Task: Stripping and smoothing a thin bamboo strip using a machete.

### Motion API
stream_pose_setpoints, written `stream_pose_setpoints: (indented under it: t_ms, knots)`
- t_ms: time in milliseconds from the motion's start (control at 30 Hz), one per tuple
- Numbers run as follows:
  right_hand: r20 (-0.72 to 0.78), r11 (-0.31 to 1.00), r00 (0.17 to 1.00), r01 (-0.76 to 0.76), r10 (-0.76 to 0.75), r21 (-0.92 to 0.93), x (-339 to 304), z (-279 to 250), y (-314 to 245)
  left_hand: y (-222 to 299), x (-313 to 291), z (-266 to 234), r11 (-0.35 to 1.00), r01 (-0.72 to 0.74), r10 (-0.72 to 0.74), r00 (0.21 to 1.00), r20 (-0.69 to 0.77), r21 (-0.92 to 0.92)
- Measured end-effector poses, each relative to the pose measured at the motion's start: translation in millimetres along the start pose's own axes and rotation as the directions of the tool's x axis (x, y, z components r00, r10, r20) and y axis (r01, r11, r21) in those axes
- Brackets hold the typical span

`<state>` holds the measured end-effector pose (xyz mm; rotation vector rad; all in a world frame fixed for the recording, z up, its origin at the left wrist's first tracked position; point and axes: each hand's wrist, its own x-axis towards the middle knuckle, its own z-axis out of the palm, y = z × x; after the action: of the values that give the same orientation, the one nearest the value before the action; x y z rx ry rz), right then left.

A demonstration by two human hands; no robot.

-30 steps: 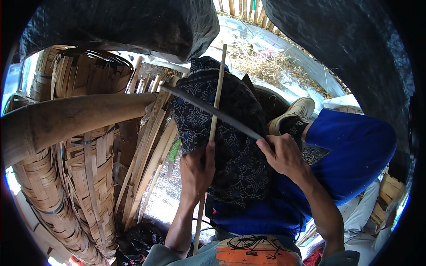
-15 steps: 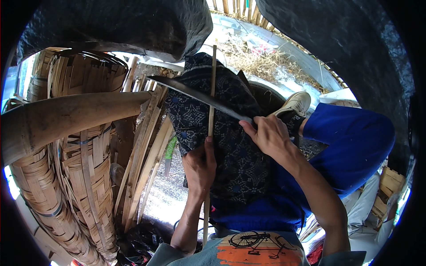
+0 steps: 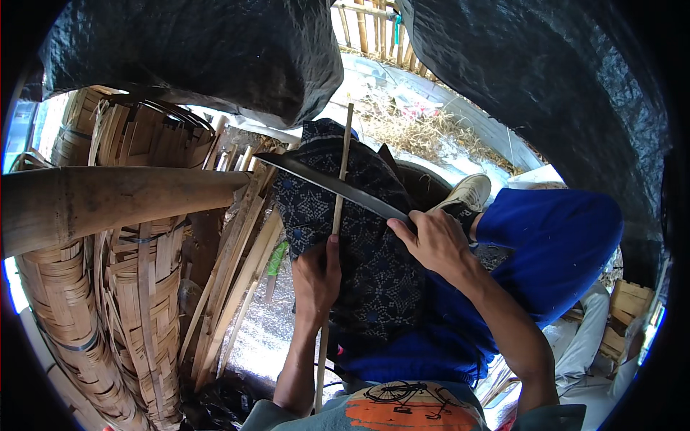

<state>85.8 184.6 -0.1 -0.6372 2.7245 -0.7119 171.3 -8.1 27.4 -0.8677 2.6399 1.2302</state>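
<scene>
My left hand (image 3: 315,280) is closed round a thin bamboo strip (image 3: 343,159), its thumb lying along the strip. The strip runs lengthwise over a dark patterned cloth (image 3: 388,280) that covers my left leg. In my right hand (image 3: 440,241) is the handle end of a long machete (image 3: 316,177), mostly hidden by the fingers. Its dark blade slants up to the left and crosses the strip beyond my left thumb. Whether the edge bites into the strip I cannot tell.
On the left stand tall woven bamboo baskets (image 3: 147,302), with a thick bamboo pole (image 3: 122,201) across them. Split bamboo slats (image 3: 233,280) lean beside a green-handled knife (image 3: 276,260). Black plastic sheeting (image 3: 194,57) hangs ahead. My right leg in blue trousers (image 3: 553,251) is bent outward.
The whole view has shifted, so the scene sits a little lower. Both hands keep their grips, and the blade still crosses the strip, slightly nearer my left thumb.
</scene>
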Motion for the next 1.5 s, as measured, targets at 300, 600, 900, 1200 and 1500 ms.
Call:
stream_pose_setpoints:
  t_ms: [300, 600, 900, 1200, 1500]
  knots:
    - [-0.054, 0.999, 0.999, -0.009, 0.006, -0.050, 5, 21, 1, -13, -4, 5, 0.998, -0.055, 0.052, 0.995, -0.089, -0.041]
    - [-0.072, 0.983, 0.996, 0.035, -0.048, -0.179, 92, 32, 50, -4, -31, 9, 0.993, 0.066, -0.058, 0.994, 0.088, -0.094]
    - [0.075, 0.928, 0.982, -0.190, 0.176, 0.319, 23, -20, 25, 0, 0, -12, 0.988, 0.136, -0.131, 0.989, 0.071, -0.075]
    - [0.216, 0.976, 0.973, -0.119, 0.078, 0.182, -11, -15, 12, 5, 30, -11, 0.937, 0.274, -0.221, 0.945, 0.242, -0.217]
    - [-0.217, 0.977, 0.956, 0.173, -0.197, -0.124, 27, 29, 47, 0, 11, 0, 0.991, 0.010, 0.001, 0.997, 0.079, -0.135]
